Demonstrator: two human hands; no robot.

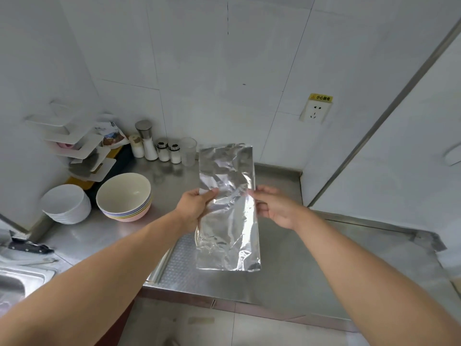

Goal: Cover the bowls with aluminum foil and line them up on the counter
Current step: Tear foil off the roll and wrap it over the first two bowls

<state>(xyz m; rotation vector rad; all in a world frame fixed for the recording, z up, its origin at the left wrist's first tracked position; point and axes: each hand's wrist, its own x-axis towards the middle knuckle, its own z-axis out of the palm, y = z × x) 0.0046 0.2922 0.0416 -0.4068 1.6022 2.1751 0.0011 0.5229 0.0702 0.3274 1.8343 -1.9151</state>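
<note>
foil sheet (pixel 228 208) up over the steel counter (pixel 287 258) — left hand (pixel 193 208) pinching one edge, right hand (pixel 273 207) pinching the other — stacked bowls (pixel 124 196) wait uncovered at left

One view only, from the person's head, wide-angle, looking forward and down over both forearms at the steel counter (pixel 287 258) near below. It faces the far tiled wall (pixel 224 71), with the room's corner at far left. The sink (pixel 17 283) sits at the near left edge, floor along the bottom.
</note>
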